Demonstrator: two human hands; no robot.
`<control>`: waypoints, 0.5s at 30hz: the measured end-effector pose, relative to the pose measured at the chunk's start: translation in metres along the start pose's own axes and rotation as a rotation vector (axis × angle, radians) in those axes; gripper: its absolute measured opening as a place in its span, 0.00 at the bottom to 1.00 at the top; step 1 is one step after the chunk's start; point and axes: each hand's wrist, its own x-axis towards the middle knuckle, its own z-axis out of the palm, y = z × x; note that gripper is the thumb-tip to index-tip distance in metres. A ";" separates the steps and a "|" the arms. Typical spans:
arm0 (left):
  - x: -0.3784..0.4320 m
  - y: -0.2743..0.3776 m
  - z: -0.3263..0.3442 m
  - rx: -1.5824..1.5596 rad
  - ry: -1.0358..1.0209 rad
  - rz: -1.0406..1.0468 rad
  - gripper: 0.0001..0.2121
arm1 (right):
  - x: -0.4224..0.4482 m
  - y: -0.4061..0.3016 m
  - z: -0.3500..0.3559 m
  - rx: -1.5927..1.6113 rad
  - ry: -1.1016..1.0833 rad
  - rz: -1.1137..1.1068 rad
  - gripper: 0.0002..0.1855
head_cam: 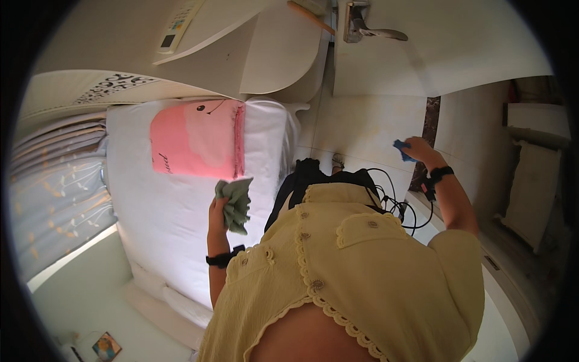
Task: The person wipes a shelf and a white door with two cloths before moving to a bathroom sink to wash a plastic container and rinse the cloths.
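Observation:
My left hand (218, 213) grips a crumpled grey-green cloth (236, 206), held above the white-sheeted bed (172, 217). Bunched in my right hand (421, 150) is a small blue cloth (404, 150), mostly covered by the fingers. That hand hangs out to the right, over the tiled floor near a dark marble threshold strip (430, 120). On the bed, beyond the green cloth, lies a folded pink blanket (194, 140) with a printed face and lettering. Each wrist wears a black strap, and a cable runs from the right one.
A white door (443, 54) with a metal lever handle (380, 32) stands ahead. Left of it is a white cabinet with curved shelves (280, 54), a remote control (178, 27) on the cabinet surface. Black cables (407, 217) loop beside my right hip. Patterned curtains (59, 194) hang at the far left.

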 end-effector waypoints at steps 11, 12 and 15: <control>0.162 0.014 0.272 0.129 -0.414 -0.114 0.18 | -0.080 0.226 0.065 0.422 0.038 0.370 0.11; 0.191 0.025 0.265 0.130 -0.442 -0.119 0.18 | -0.071 0.207 0.062 0.497 -0.001 0.423 0.12; 0.261 0.056 0.253 0.116 -0.460 -0.123 0.19 | -0.045 0.150 0.076 0.652 0.021 0.540 0.14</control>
